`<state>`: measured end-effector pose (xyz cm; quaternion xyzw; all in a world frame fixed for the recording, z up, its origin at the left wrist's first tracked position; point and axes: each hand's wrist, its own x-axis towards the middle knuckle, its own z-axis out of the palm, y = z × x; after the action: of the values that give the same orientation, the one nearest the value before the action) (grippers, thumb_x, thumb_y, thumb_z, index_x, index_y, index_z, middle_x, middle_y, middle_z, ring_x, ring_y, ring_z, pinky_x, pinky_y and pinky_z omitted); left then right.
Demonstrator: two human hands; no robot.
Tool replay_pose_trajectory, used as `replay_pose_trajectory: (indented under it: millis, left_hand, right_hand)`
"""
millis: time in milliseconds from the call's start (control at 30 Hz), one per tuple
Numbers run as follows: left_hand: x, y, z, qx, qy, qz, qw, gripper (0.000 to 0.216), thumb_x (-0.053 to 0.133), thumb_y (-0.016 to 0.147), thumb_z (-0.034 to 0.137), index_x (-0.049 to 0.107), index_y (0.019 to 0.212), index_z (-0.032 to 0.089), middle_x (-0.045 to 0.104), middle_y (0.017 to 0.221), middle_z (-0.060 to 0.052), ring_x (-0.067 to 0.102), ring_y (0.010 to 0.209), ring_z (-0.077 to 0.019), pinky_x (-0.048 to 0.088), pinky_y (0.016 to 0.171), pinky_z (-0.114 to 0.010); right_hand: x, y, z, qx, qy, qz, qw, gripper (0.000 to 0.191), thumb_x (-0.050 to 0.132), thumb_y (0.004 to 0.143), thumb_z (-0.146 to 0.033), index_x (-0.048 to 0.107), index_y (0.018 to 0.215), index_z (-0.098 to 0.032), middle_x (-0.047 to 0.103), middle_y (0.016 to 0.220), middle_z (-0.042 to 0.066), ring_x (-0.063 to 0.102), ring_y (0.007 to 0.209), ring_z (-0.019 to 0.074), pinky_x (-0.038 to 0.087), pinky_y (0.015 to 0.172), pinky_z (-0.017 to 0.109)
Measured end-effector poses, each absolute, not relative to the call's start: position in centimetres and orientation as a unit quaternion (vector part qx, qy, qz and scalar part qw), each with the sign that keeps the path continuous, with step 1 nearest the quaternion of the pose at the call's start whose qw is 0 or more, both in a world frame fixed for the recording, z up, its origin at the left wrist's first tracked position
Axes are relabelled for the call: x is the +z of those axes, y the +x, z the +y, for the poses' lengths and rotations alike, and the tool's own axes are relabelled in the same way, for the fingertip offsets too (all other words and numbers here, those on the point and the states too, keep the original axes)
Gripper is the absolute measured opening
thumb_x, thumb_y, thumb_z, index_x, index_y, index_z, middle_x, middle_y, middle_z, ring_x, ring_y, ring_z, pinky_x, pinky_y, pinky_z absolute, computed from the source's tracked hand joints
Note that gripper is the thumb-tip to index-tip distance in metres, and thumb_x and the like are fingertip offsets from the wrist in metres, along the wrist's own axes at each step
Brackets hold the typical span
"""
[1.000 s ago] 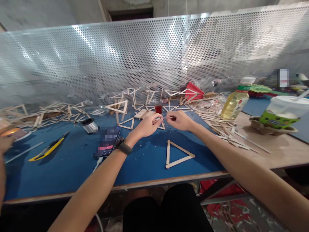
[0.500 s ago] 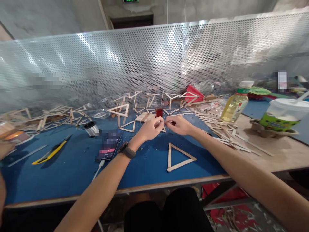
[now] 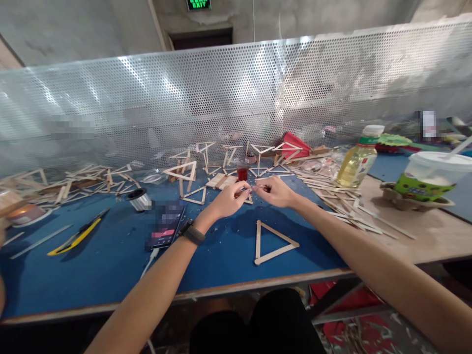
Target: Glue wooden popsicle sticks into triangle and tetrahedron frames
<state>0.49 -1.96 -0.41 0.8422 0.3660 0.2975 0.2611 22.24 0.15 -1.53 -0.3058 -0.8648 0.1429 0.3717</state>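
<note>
Pale wood forms the triangle (image 3: pixel 277 253) lying flat on the blue tabletop (image 3: pixel 221 255) at the frame's lower centre. Higher up, mid-frame, the person's left hand (image 3: pixel 231 197) and right hand (image 3: pixel 276 191) almost meet, fingers pinched narrow; what they may hold is too small to tell.

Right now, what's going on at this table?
A person's left hand and right hand are brought close together over the blue tabletop, fingers curled; what is in their grip is too small to make out. A triangle of wooden sticks lies flat, nearer the person. Stick frames stand behind, and a yellow cutter lies at left.
</note>
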Motion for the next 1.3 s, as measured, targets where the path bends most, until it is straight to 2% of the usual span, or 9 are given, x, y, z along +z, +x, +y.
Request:
replay_pose_trajectory:
  millis: [333, 467, 600, 700, 800, 933, 1033, 1133, 1300]
  left_hand:
    - [-0.3, 0.4, -1.9, 0.281, 0.858, 0.371, 0.217, 0.038, 0.040, 0.104, 0.048, 0.066, 0.106, 0.021, 0.062, 0.081, -0.003, 0.050, 0.062, -0.0158, 0.037, 0.058, -0.028]
    - [-0.4, 0.2, -1.6, 0.292, 0.855, 0.375, 0.209, 0.039, 0.042, 0.103, 0.051, 0.066, 0.100, 0.020, 0.062, 0.082, -0.002, 0.052, 0.066, -0.0160, 0.038, 0.060, -0.028]
    - [-0.6, 0.0, -1.2, 0.306, 0.846, 0.385, 0.208, 0.038, 0.043, 0.103, 0.051, 0.067, 0.102, 0.022, 0.064, 0.086, -0.002, 0.052, 0.066, -0.0159, 0.038, 0.060, -0.028]
    - [-0.6, 0.0, -1.2, 0.320, 0.840, 0.380, 0.218, 0.035, 0.044, 0.103, 0.048, 0.067, 0.098, 0.021, 0.063, 0.087, -0.003, 0.053, 0.068, -0.0160, 0.040, 0.062, -0.028]
    - [-0.5, 0.3, -1.3, 0.327, 0.834, 0.382, 0.228, 0.033, 0.046, 0.102, 0.044, 0.065, 0.092, 0.020, 0.060, 0.080, -0.002, 0.054, 0.068, -0.0163, 0.041, 0.062, -0.028]
    - [-0.4, 0.7, -1.5, 0.321, 0.821, 0.404, 0.244, 0.031, 0.048, 0.100, 0.039, 0.063, 0.083, 0.019, 0.056, 0.069, -0.001, 0.052, 0.060, -0.0154, 0.040, 0.057, -0.027]
    - [-0.5, 0.8, -1.3, 0.338, 0.804, 0.411, 0.266, 0.030, 0.049, 0.099, 0.039, 0.064, 0.085, 0.018, 0.056, 0.066, 0.000, 0.052, 0.057, -0.0149, 0.042, 0.056, -0.027]
    - [-0.6, 0.7, -1.1, 0.353, 0.791, 0.412, 0.281, 0.033, 0.049, 0.100, 0.044, 0.066, 0.090, 0.018, 0.057, 0.064, 0.000, 0.052, 0.053, -0.0144, 0.044, 0.054, -0.028]
    - [-0.3, 0.6, -1.4, 0.361, 0.784, 0.417, 0.284, 0.036, 0.054, 0.098, 0.047, 0.072, 0.096, 0.016, 0.061, 0.061, -0.001, 0.052, 0.049, -0.0136, 0.045, 0.052, -0.027]
  right_hand:
    - [-1.8, 22.4, 0.7, 0.163, -0.311, -0.857, 0.379, 0.046, 0.052, 0.092, -0.040, 0.023, 0.062, -0.022, 0.023, 0.058, -0.006, 0.022, 0.057, 0.0096, 0.019, 0.055, 0.028]
    - [-1.9, 22.6, 0.9, 0.183, -0.297, -0.863, 0.367, 0.037, 0.055, 0.089, -0.039, 0.036, 0.063, -0.021, 0.031, 0.060, -0.006, 0.029, 0.058, 0.0100, 0.023, 0.056, 0.027]
    - [-2.1, 22.7, 0.9, 0.216, -0.287, -0.861, 0.361, 0.023, 0.057, 0.087, -0.036, 0.050, 0.072, -0.020, 0.041, 0.063, -0.005, 0.035, 0.058, 0.0110, 0.027, 0.057, 0.026]
    - [-2.1, 22.6, 1.1, 0.272, -0.302, -0.819, 0.405, 0.021, 0.059, 0.088, -0.039, 0.053, 0.095, -0.021, 0.041, 0.061, -0.008, 0.035, 0.055, 0.0121, 0.030, 0.057, 0.026]
    - [-2.2, 22.5, 1.6, 0.282, -0.323, -0.765, 0.481, 0.036, 0.062, 0.085, -0.042, 0.043, 0.108, -0.023, 0.054, 0.078, -0.003, 0.047, 0.066, 0.0154, 0.040, 0.065, 0.029]
    - [-2.0, 22.7, 2.0, 0.129, -0.414, -0.729, 0.530, 0.045, 0.072, 0.072, -0.039, 0.045, 0.103, -0.021, 0.056, 0.111, 0.011, 0.053, 0.098, 0.0249, 0.043, 0.085, 0.037]
    - [-1.4, 22.6, 1.3, 0.149, -0.416, -0.781, 0.442, 0.028, 0.065, 0.082, -0.045, 0.056, 0.088, -0.020, 0.061, 0.092, 0.007, 0.053, 0.084, 0.0214, 0.041, 0.075, 0.033]
    - [-1.0, 22.0, 0.2, 0.261, -0.356, -0.840, 0.317, 0.043, 0.055, 0.092, -0.057, 0.064, 0.080, -0.017, 0.059, 0.071, 0.001, 0.048, 0.064, 0.0145, 0.034, 0.060, 0.027]
    - [-1.7, 21.3, 0.0, 0.307, -0.314, -0.849, 0.294, 0.052, 0.049, 0.097, -0.060, 0.066, 0.077, -0.016, 0.053, 0.062, -0.002, 0.040, 0.054, 0.0103, 0.028, 0.053, 0.025]
